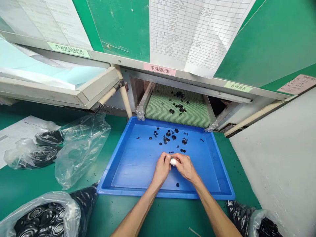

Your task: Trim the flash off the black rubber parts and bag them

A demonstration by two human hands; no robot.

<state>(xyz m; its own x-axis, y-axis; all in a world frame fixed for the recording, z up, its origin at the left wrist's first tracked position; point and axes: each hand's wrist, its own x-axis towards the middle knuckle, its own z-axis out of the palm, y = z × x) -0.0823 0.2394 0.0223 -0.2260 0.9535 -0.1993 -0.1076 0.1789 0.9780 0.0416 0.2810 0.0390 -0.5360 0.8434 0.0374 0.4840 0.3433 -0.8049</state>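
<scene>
Over the near half of a blue tray, my left hand and my right hand meet with fingers pinched together. Something white, perhaps tape around a finger, shows between them. Whatever small piece the fingertips hold is too covered to name. Just beyond the fingers lie two small black round pieces and a thin black scrap. Larger black rubber-looking rings and small bits are scattered toward the tray's far side. One black piece lies near the front wall.
A green conveyor belt carrying black parts ends above the tray's far edge. Open plastic bags of black parts stand at the left and right. Clear bags lie at left. A white panel borders the right.
</scene>
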